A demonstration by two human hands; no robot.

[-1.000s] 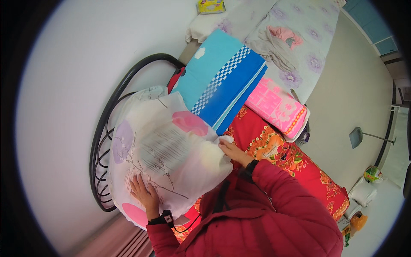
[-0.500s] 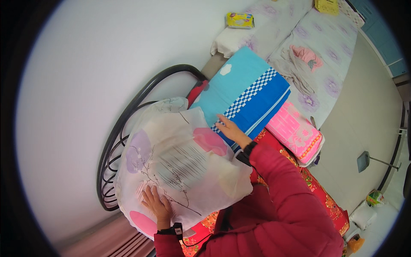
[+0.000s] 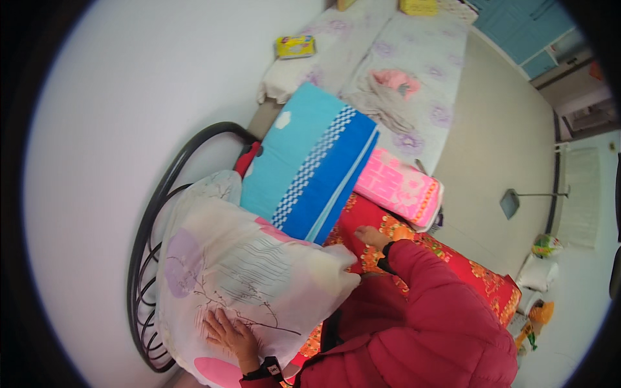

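Observation:
A puffy white cloth bundle (image 3: pixel 226 284), printed with pink and purple circles and thin dark branches, lies in front of me. My left hand (image 3: pixel 231 337) rests flat on its near side with the fingers spread. My right hand (image 3: pixel 370 238) is past the bundle's right corner, over a red floral bedcover (image 3: pixel 407 227). Its fingers look stretched out and hold nothing that I can see. Just beyond the bundle lies a folded blue quilt (image 3: pixel 291 152) with a checkered band. A pink patterned folded cloth (image 3: pixel 401 187) sits to its right.
A black curved metal headboard (image 3: pixel 155 207) stands along the white wall on the left. Farther off, a flowered bed sheet (image 3: pixel 427 103) carries a crumpled grey-and-pink cloth (image 3: pixel 388 97) and a yellow packet (image 3: pixel 295 46). On the floor at right stands a long-handled dustpan (image 3: pixel 510 204).
My right hand has left the blue quilt and moved nearer to me, over the red bedcover. The left hand stays on the white bundle. The view has shifted to the right.

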